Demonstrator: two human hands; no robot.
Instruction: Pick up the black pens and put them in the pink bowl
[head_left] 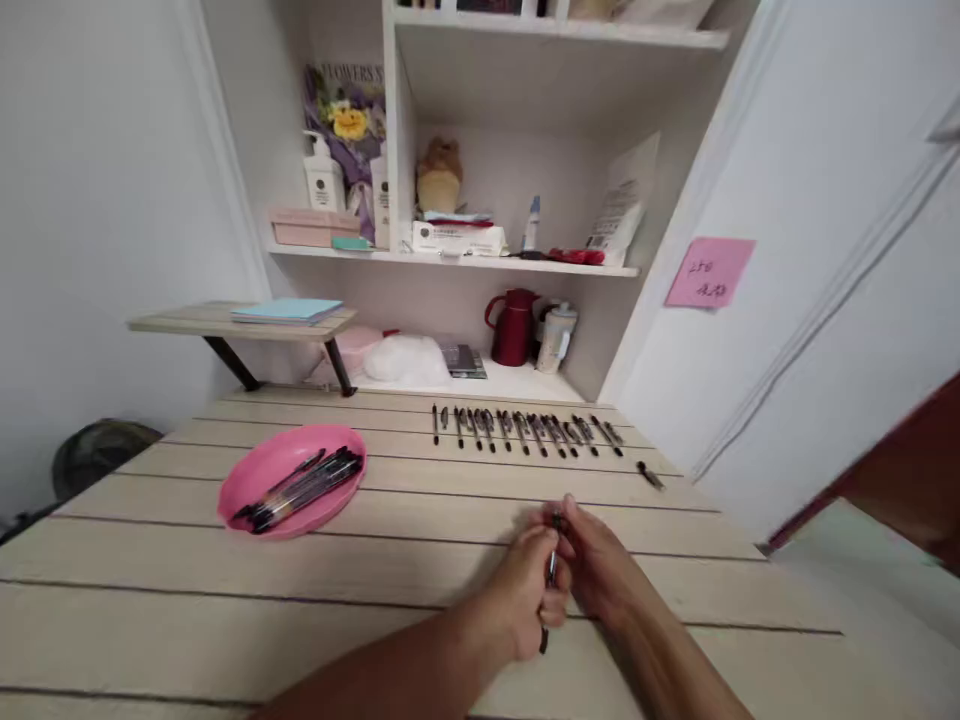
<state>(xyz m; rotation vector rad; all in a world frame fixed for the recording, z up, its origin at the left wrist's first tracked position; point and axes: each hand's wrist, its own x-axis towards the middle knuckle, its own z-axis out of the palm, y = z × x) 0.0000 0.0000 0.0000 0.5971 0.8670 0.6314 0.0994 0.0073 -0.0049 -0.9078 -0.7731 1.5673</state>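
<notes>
Near the front middle of the table, my left hand (525, 590) is closed around a black pen (553, 570). The pen points away from me, its dark near end showing below the fist. My right hand (596, 565) pinches the pen's far end, fingers meeting those of the left. What exactly lies between the fingertips is partly hidden. Beyond both hands, a row of black pens (521, 432) lies on the table, with small dark pieces among them. To the left, a pink tray (352, 505) holds a bundle of pens (307, 490).
A short dark piece (650, 475) lies right of the row. At the back left stands a small raised shelf (180, 318) with blue paper (289, 310). A red jug (514, 328) and a pale tumbler (556, 338) stand in the cabinet behind the table (420, 560).
</notes>
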